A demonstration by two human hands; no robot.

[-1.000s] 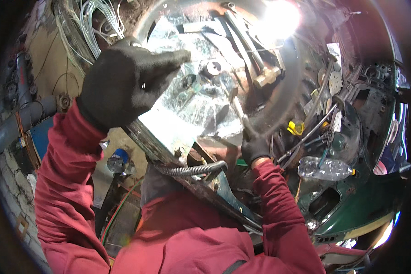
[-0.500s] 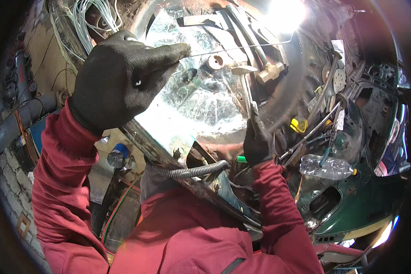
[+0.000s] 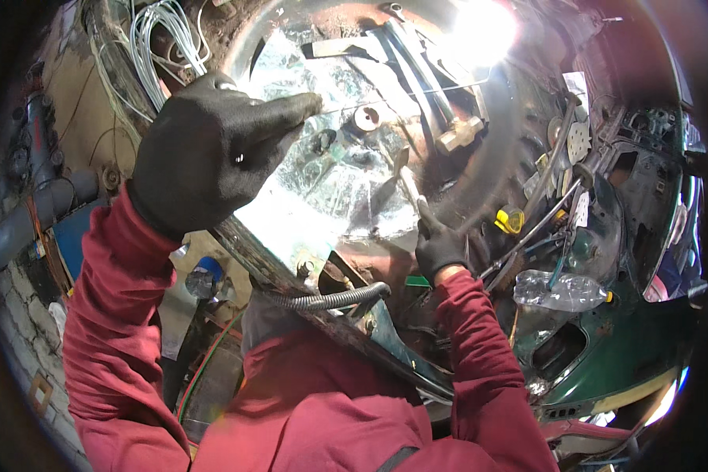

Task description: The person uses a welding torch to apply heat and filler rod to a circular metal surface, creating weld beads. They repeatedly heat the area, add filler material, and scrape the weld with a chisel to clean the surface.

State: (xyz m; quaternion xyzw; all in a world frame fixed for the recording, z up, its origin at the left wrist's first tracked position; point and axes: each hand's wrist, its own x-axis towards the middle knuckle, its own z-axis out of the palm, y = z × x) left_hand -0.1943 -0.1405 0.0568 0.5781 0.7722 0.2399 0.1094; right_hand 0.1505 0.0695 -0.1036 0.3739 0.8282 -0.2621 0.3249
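left hand (image 3: pixel 212 149) pinching wire (image 3: pixel 401 96), right hand (image 3: pixel 440 244) gripping tool (image 3: pixel 411 189)

Black gloves on both hands (image 3: pixel 212 149), red sleeves (image 3: pixel 110 338), perhaps overalls

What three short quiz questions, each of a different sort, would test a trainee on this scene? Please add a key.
1. True or false: both hands wear black gloves.
2. Which hand pinches the thin wire: A left, B right?
3. What lies by the green metal at the right?

Key:
1. True: left hand and right hand are both gloved.
2. A.
3. A clear plastic bottle.
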